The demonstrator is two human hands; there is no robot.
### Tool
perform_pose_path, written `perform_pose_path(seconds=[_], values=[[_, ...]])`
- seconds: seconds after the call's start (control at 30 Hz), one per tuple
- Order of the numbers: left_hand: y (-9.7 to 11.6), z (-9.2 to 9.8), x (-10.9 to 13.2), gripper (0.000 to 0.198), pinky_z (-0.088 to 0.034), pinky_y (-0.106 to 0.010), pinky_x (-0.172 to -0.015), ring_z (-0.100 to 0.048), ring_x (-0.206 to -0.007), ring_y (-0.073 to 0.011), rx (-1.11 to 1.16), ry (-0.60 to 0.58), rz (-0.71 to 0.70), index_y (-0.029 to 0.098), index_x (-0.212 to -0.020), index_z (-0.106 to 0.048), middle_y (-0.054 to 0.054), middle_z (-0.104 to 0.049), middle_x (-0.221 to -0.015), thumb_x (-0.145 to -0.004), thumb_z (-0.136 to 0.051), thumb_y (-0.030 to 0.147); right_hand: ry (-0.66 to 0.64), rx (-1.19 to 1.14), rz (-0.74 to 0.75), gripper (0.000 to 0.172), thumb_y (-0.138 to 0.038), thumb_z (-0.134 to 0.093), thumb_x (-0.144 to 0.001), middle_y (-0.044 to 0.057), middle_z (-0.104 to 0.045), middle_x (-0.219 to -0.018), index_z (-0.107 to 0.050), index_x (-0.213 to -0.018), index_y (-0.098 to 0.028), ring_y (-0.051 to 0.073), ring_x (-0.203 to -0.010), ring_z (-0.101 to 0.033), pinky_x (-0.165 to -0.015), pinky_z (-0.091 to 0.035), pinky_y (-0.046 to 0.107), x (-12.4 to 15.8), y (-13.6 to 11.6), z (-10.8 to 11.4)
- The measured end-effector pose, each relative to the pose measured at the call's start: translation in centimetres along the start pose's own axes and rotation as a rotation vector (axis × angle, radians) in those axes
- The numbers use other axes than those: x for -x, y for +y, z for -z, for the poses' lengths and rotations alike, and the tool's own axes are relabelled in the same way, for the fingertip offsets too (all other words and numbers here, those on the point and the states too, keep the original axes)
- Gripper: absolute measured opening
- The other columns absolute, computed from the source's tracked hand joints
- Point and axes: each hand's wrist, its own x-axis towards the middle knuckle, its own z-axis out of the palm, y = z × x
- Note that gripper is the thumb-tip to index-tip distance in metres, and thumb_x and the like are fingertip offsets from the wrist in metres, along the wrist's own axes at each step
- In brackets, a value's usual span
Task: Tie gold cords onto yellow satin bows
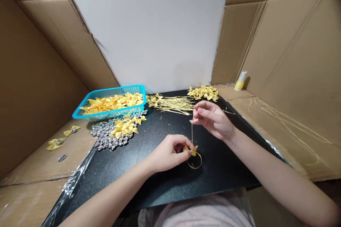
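Note:
Between thumb and fingertips, my left hand [170,153] pinches a small yellow ribbon bow [194,151] just above the black tabletop. A loop of gold cord [200,165] hangs below the bow. From the bow the cord runs straight up to my right hand [211,117], whose closed fingertips grip its upper end. My left fingers cover part of the bow, so how the cord is fastened there cannot be made out.
A turquoise basket [109,114] of yellow bows stands at the back left, near silver beads [106,135] with bows on them. Cut gold cords [176,104] and a pile of bows [204,93] lie at the back. A thread spool [241,81] stands right, by cardboard walls [298,42].

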Motion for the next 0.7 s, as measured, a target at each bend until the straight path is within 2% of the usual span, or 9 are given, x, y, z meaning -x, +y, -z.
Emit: perform_pose_path(seconds=[0.2, 0.37, 0.5, 0.7], values=[[-1.1, 0.2, -0.6, 0.019, -0.035, -0.021, -0.055, -0.046, -0.059, -0.0107, 0.045, -0.098, 0.024, 0.012, -0.087, -0.071, -0.002, -0.062, -0.069, -0.078, -0.058, 0.023, 0.048, -0.018, 0.005, 0.020, -0.029, -0.084, -0.064, -0.004, -0.070, -0.067, -0.071, -0.076, -0.020, 0.008, -0.062, -0.066, -0.066, -0.060, 0.021, -0.1, 0.7, 0.1], [-1.9, 0.3, -0.8, 0.020, -0.038, -0.021, -0.058, -0.049, -0.059, -0.0109, 0.086, -0.139, 0.021, 0.013, -0.091, -0.071, -0.002, -0.064, -0.072, -0.076, -0.058, 0.019, 0.074, -0.017, 0.019, 0.020, -0.029, -0.084, -0.064, -0.003, -0.070, -0.068, -0.071, -0.076, -0.020, 0.009, -0.062, -0.067, -0.066, -0.060, 0.023, -0.3, 1.1, 0.7], [-2.0, 0.3, -0.8, 0.020, -0.040, -0.022, -0.059, -0.051, -0.060, -0.0114, 0.086, -0.143, 0.020, 0.012, -0.089, -0.071, -0.003, -0.065, -0.074, -0.075, -0.057, 0.016, 0.079, -0.031, 0.017, 0.020, -0.029, -0.084, -0.064, -0.003, -0.070, -0.068, -0.071, -0.076, -0.019, 0.008, -0.063, -0.066, -0.067, -0.059, 0.022, -0.3, 1.4, 0.9], [-1.7, 0.3, -0.9, 0.018, -0.045, -0.025, -0.067, -0.059, -0.072, -0.0151, 0.155, -0.168, -0.001, 0.013, -0.082, -0.072, -0.006, -0.070, -0.082, -0.081, -0.056, 0.023, 0.118, -0.018, 0.019, 0.021, -0.030, -0.084, -0.063, -0.003, -0.070, -0.069, -0.071, -0.076, -0.019, 0.009, -0.064, -0.067, -0.067, -0.060, 0.023, -0.3, 1.7, 0.7]])
